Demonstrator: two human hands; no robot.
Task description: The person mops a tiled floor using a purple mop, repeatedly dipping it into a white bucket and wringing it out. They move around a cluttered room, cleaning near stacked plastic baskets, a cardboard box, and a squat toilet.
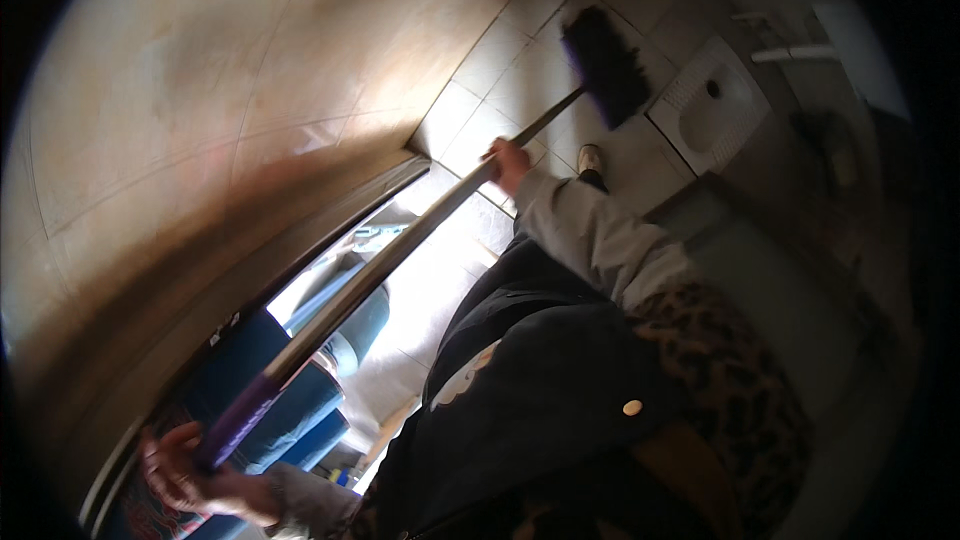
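Note:
A long-handled broom (345, 297) slants across the view, from the lower left to the tiled floor at the upper right. My left hand (184, 476) is curled around the end of its purple grip, with some fingers lifted from it. Farther down the metal-looking shaft, my right hand (511, 163) is closed around it. The broom head (607, 64), purple-edged with dark bristles, is at the floor beside a white squat toilet (697, 109). Dim light hides whether the bristles touch the tiles.
A tiled wall (247, 67) rises on the left, ending at a doorway edge (360, 214). Beyond the doorway are blue containers (296, 420) on a bright floor. My shoe (590, 158) stands near the broom head. A white pipe or rail (795, 53) is past the toilet.

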